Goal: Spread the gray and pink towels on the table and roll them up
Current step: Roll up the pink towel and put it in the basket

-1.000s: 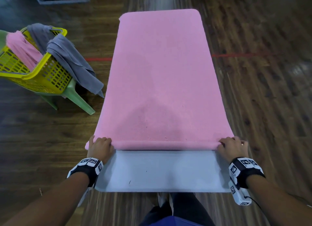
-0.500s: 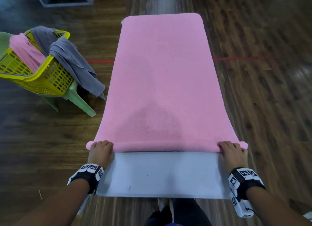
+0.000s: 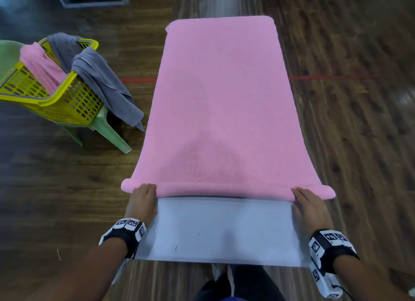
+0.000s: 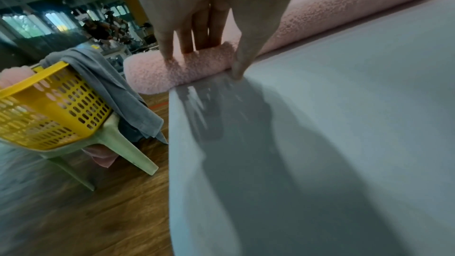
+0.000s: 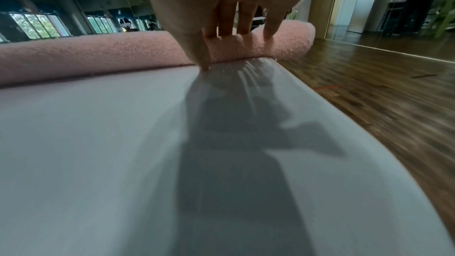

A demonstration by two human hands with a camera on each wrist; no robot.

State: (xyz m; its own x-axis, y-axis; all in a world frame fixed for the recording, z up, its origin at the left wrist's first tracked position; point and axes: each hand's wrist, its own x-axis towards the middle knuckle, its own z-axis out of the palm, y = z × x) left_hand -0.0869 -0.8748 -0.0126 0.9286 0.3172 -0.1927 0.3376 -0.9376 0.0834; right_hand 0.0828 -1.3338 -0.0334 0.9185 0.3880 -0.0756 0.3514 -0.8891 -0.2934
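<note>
A pink towel (image 3: 221,103) lies spread lengthwise over the white table (image 3: 222,228), its near end rolled into a thin roll (image 3: 224,189) across the table's width. My left hand (image 3: 143,199) lies on the roll's left end (image 4: 177,71) with straight fingers pressing it and the thumb on the table. At the roll's right end (image 5: 283,44) my right hand (image 3: 308,202) presses the same way, fingers straight. A gray towel (image 3: 101,80) hangs over the rim of a yellow basket (image 3: 67,103) to the left.
The yellow basket sits on a green plastic chair (image 3: 107,130) left of the table and also holds another pink towel (image 3: 42,69). Dark wooden floor (image 3: 359,121) surrounds the table. My legs (image 3: 238,285) are at the table's near edge.
The roll has grown thicker and moved a little away from me. Both hands went from curled over the edge to flat, fingers straight, on the roll's ends.
</note>
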